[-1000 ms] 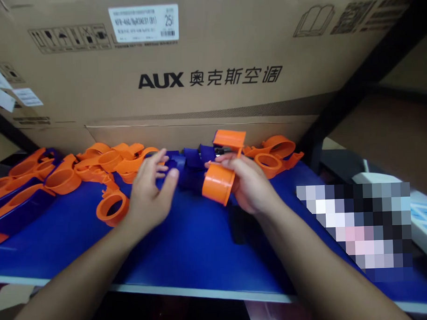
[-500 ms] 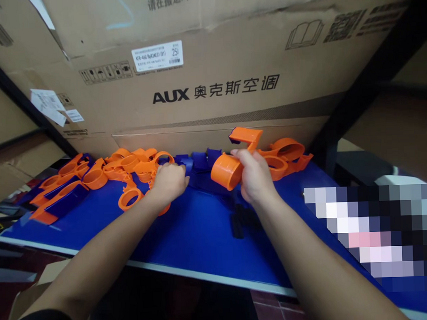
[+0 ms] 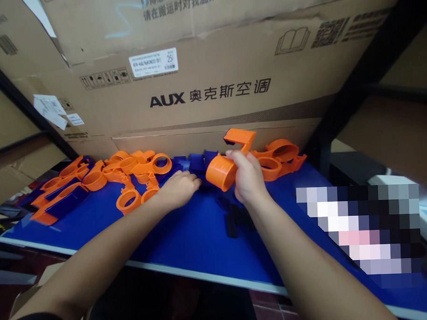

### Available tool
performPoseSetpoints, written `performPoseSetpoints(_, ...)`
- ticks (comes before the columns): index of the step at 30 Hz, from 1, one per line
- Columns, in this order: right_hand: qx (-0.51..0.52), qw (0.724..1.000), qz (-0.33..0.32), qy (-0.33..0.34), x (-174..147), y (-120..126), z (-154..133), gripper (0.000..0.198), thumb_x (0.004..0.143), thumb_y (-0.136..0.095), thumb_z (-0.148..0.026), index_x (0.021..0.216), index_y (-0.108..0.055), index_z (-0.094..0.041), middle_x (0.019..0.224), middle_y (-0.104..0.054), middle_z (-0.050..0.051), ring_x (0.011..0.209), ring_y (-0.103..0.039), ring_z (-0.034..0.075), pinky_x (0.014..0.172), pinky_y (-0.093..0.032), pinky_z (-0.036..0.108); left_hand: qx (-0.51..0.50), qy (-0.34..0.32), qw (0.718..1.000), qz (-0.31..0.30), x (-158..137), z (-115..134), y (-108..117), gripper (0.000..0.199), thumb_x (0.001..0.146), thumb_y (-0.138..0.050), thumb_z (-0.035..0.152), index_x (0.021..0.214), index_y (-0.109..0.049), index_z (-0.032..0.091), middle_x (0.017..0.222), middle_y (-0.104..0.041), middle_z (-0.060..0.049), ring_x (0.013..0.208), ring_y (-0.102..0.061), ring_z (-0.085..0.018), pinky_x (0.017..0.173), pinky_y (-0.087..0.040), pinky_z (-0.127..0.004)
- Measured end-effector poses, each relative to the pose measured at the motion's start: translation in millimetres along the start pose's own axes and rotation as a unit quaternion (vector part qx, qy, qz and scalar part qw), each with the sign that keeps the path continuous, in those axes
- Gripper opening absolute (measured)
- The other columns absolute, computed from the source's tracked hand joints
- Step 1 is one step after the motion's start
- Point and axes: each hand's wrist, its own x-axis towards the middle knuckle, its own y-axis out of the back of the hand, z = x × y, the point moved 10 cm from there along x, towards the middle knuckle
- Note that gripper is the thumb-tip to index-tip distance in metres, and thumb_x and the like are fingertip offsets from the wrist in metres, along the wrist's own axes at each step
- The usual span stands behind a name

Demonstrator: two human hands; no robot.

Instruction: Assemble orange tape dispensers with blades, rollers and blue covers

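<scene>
My right hand is wrapped around an orange plastic tape dispenser, its ring facing left and its bent arm rising above my fingers. A dark blue edge shows at the arm's tip. Low over the table, my left hand has its fingers curled down at dark blue plastic pieces; its fingertips are hidden, and I cannot make out what they hold. Left of it lies a pile of orange tape dispensers. More orange dispensers lie behind my right hand.
The blue tabletop has a pale front edge. Small black pieces lie near my right wrist. A large cardboard box stands along the back, between dark metal posts. A blurred-out patch covers the right side.
My left hand has moved right, from beside the orange pile to the dark blue pieces. The right hand still holds the tape dispenser, and the view has shifted slightly.
</scene>
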Motion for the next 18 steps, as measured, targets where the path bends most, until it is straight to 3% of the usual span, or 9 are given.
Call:
performPoseSetpoints(4, 0.015, 1.0, 0.005, 0.005, -3, 1, -6, 0.029, 0.073, -0.078, -0.045, 0.088, -0.064, -0.024, 0.079, -0.07, -0.001, 0.077, -0.07, 0.022, 0.069, -0.055, 0.034, -0.042, 0.021, 0.995, 0.085, -17, -18, 31, 0.017, 0.105, -0.055, 0.025, 0.105, -0.07, 0.018, 0.108, -0.074, -0.013, 0.106, -0.068, -0.027, 0.101, -0.052, -0.043)
performPoseSetpoints(8, 0.024, 0.999, -0.018, -0.027, -10, -2, -6, 0.04, 0.075, -0.076, -0.055, 0.097, -0.06, -0.026, 0.081, -0.073, 0.001, 0.07, -0.071, 0.023, 0.06, -0.054, 0.034, -0.106, 0.102, 0.962, 0.228, -45, -56, 70, 0.017, 0.109, -0.047, 0.029, 0.112, -0.061, 0.021, 0.101, -0.072, -0.008, 0.094, -0.068, -0.023, 0.088, -0.054, -0.038)
performPoseSetpoints(11, 0.034, 0.996, -0.039, -0.067, -17, -9, 0, 0.046, 0.075, -0.076, -0.062, 0.099, -0.056, -0.027, 0.079, -0.073, 0.0, 0.062, -0.068, 0.021, 0.055, -0.053, 0.032, -0.147, 0.166, 0.915, 0.337, -64, -77, 85, 0.018, 0.112, -0.041, 0.033, 0.118, -0.055, 0.022, 0.097, -0.07, -0.006, 0.086, -0.066, -0.022, 0.08, -0.052, -0.036)
performPoseSetpoints(14, 0.009, 0.994, -0.064, -0.087, -24, -17, 8, 0.05, 0.079, -0.071, -0.07, 0.102, -0.057, -0.028, 0.077, -0.074, 0.0, 0.053, -0.063, 0.019, 0.049, -0.048, 0.031, -0.233, 0.187, 0.86, 0.414, -70, -80, 83, 0.021, 0.112, -0.041, 0.041, 0.117, -0.053, 0.024, 0.096, -0.067, -0.004, 0.086, -0.065, -0.02, 0.08, -0.052, -0.034)
performPoseSetpoints(16, -0.016, 0.991, -0.077, -0.104, -27, -22, 16, 0.053, 0.082, -0.065, -0.076, 0.104, -0.059, -0.028, 0.075, -0.075, 0.001, 0.049, -0.061, 0.019, 0.045, -0.045, 0.031, -0.344, 0.191, 0.805, 0.444, -69, -82, 72, 0.026, 0.111, -0.044, 0.049, 0.114, -0.055, 0.025, 0.095, -0.064, -0.003, 0.084, -0.062, -0.018, 0.079, -0.051, -0.031)
performPoseSetpoints(18, -0.037, 0.989, -0.08, -0.12, -30, -22, 25, 0.056, 0.084, -0.064, -0.078, 0.108, -0.059, -0.028, 0.073, -0.075, 0.001, 0.045, -0.058, 0.019, 0.043, -0.041, 0.031, -0.443, 0.189, 0.763, 0.431, -64, -80, 54, 0.031, 0.111, -0.043, 0.054, 0.115, -0.054, 0.025, 0.097, -0.062, -0.003, 0.085, -0.059, -0.018, 0.078, -0.05, -0.03)
